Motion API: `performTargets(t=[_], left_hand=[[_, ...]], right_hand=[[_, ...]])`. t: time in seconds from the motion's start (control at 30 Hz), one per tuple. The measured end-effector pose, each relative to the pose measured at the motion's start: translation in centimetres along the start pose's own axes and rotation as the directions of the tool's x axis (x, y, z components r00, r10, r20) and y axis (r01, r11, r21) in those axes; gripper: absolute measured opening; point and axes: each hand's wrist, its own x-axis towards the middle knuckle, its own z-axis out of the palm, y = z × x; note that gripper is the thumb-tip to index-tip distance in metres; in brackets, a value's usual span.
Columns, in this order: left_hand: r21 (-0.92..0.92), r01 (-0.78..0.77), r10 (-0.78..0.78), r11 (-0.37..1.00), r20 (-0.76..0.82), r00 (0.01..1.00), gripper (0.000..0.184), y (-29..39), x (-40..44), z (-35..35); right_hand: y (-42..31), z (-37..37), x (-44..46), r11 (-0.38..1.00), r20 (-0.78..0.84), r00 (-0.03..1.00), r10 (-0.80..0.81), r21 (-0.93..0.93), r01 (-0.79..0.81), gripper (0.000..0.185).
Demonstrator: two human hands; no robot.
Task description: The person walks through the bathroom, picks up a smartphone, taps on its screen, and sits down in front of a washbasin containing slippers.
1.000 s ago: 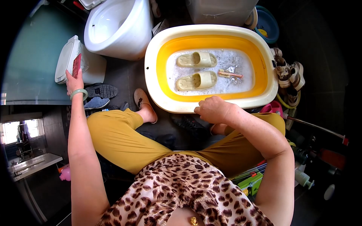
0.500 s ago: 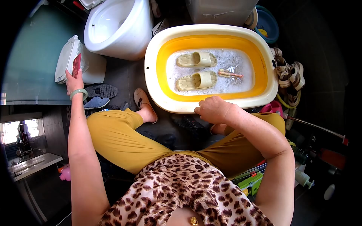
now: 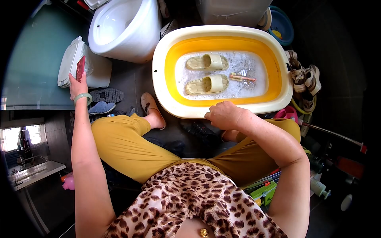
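My left hand (image 3: 78,88), with a pale green bangle at the wrist, is closed round a flat red thing that looks like a phone (image 3: 81,68), held beside the white bin. At the near rim of the white and yellow basin (image 3: 170,104), my right hand (image 3: 226,115) is curled closed. Its fingertips are hidden, so I cannot tell whether it grips the rim. Inside the basin, two pale green slippers, one farther (image 3: 216,62) and one nearer (image 3: 218,83), lie in foamy water. A brush with a pinkish handle (image 3: 243,77) floats or rests to their right.
A white toilet (image 3: 151,39) stands behind the basin's left end, and a lidded white bin (image 3: 99,69) left of that. Shoes (image 3: 303,79) are piled at the basin's right. Grey-blue slippers (image 3: 102,108) lie below the bin. A blue tub (image 3: 283,23) sits at the back right.
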Motion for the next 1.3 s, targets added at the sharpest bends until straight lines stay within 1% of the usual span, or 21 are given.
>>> performTargets(t=[0.3, 0.8, 1.0, 1.1, 1.23, 1.3], left_hand=[[-0.005, -0.003, 0.003, 1.000, -0.005, 1.000, 0.076, -0.15, 0.12, 0.13], [-0.012, -0.017, 0.016, 1.000, -0.019, 1.000, 0.076, -0.26, 0.24, 0.26], [-0.015, -0.012, 0.012, 1.000, -0.010, 1.000, 0.076, -0.22, 0.23, 0.19], [-0.010, -0.010, 0.010, 1.000, -0.010, 1.000, 0.077, -0.13, 0.14, 0.09], [0.003, -0.008, 0.008, 1.000, -0.014, 1.000, 0.077, 0.01, 0.00, 0.00], [0.005, -0.009, 0.009, 1.000, -0.017, 1.000, 0.077, -0.04, 0.04, 0.05]], right_hand=[[-0.05, -0.15, 0.03, 1.000, 0.015, 1.000, -0.008, -0.019, 0.008, 0.021], [-0.07, -0.37, 0.06, 1.000, 0.032, 0.999, -0.010, -0.002, 0.010, 0.021], [0.02, 0.23, 0.21, 1.000, -0.002, 1.000, 0.007, -0.003, -0.007, 0.020], [-0.08, -0.35, 0.05, 1.000, 0.029, 0.999, -0.013, -0.015, 0.013, 0.021], [-0.06, -0.20, 0.10, 1.000, 0.024, 1.000, -0.011, -0.015, 0.012, 0.021], [0.07, 0.28, 0.19, 1.000, -0.006, 1.000, -0.002, -0.007, 0.002, 0.020]])
